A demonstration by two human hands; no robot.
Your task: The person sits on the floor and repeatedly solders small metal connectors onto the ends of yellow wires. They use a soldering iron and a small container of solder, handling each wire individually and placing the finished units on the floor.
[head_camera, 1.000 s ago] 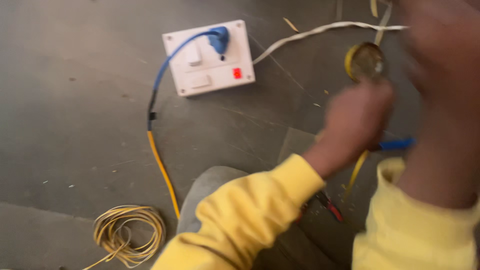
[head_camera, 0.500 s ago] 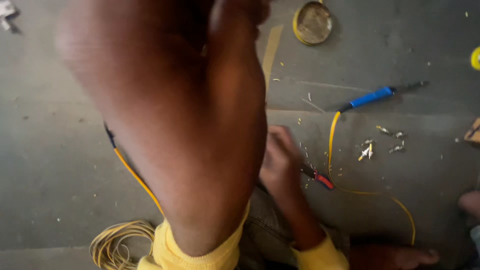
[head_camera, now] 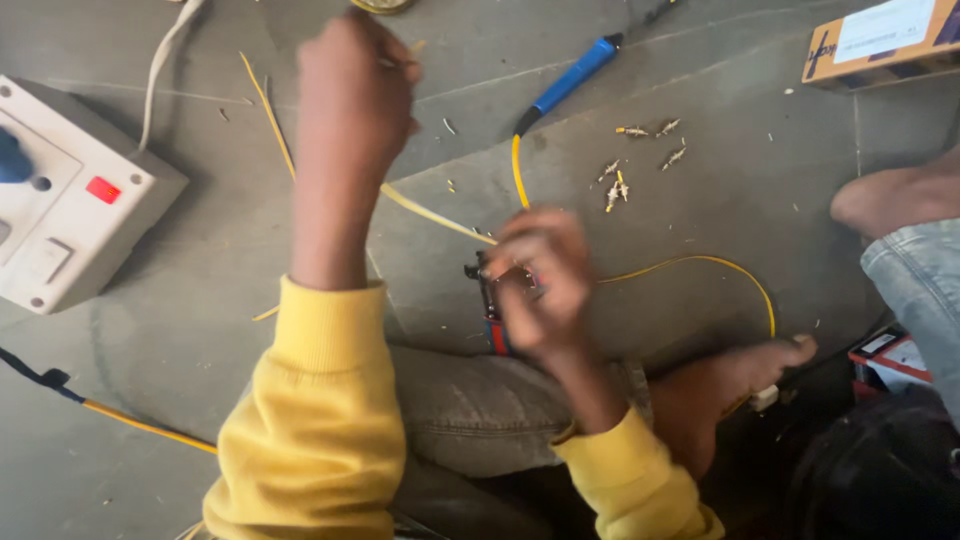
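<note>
The thin yellow cable (head_camera: 430,213) runs taut across the grey stone floor (head_camera: 760,210), stretched on a slant between the two hands. The right hand (head_camera: 540,280) sits low, just above the bent knee in grey jeans (head_camera: 480,410), wrist cocked, its fingers (head_camera: 560,262) curled tight around a small dark stripping tool with red handles (head_camera: 492,305) that bites the cable right there. The left hand (head_camera: 350,95) is raised high and away, forearm almost straight up from a yellow sleeve (head_camera: 320,400), fingers bunched into a fist that pinches the cable's far end; a short pale tip pokes out beside the knuckles. The fist is motion-blurred, so the exact grip is hard to read.

From the right hand the cable carries on, arcing over the floor in a wide loop toward a bare foot (head_camera: 740,370). A second strand climbs to a blue-handled tool (head_camera: 575,72) lying on the floor. Just beside that, a scatter of small pale connector pieces (head_camera: 640,160). Off to the left sits a white switch box (head_camera: 70,210) with a red switch, a white cord leaving its top. A cardboard box (head_camera: 880,40) lies at the upper right corner, and another person's denim leg (head_camera: 920,290) comes in at the right edge.
</note>
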